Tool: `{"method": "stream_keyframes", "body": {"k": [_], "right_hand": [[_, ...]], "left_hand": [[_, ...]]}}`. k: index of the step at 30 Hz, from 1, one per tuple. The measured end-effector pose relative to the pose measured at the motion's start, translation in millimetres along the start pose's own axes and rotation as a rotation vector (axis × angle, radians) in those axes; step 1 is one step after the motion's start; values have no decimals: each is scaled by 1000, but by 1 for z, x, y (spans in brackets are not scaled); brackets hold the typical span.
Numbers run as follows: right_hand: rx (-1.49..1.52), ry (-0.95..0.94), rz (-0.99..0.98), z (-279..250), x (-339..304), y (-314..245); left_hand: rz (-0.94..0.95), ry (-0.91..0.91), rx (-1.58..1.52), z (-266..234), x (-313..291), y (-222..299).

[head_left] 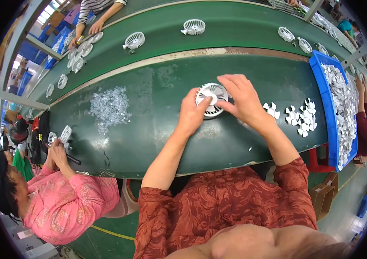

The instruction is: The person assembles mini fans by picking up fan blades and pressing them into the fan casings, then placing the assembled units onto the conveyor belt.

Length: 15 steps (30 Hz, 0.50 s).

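Note:
A round white fan housing with a ribbed rim stands at the middle of the green bench. White fan blades sit inside it. My left hand grips the housing at its left side, its thumb pressed on the hub. My right hand is at the right of the housing, thumb and fingers apart and curved; whether its thumb touches the rim I cannot tell. Close to my right forearm lie a loose white fan blade and a small pile of them.
A blue tray heaped with white blades stands at the bench's right end. Small clear parts lie in a heap on the left. Beyond the bench, a green conveyor carries fan housings. A co-worker in pink sits at left; others work nearby.

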State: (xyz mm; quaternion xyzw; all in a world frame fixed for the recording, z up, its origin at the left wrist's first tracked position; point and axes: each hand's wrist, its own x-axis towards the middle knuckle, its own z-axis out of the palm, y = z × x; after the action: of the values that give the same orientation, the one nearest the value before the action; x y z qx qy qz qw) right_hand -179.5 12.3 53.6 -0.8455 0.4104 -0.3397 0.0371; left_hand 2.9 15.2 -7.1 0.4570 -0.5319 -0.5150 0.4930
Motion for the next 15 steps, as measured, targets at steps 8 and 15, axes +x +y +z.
{"method": "stream_keyframes", "body": {"k": [8,15], "right_hand": [[440,-467,432,16,4,32],[221,-485,314,-19,85,113]], "left_hand": [[41,-58,129,2,0,-2],[155,179,190,-13,16,-15]]}}
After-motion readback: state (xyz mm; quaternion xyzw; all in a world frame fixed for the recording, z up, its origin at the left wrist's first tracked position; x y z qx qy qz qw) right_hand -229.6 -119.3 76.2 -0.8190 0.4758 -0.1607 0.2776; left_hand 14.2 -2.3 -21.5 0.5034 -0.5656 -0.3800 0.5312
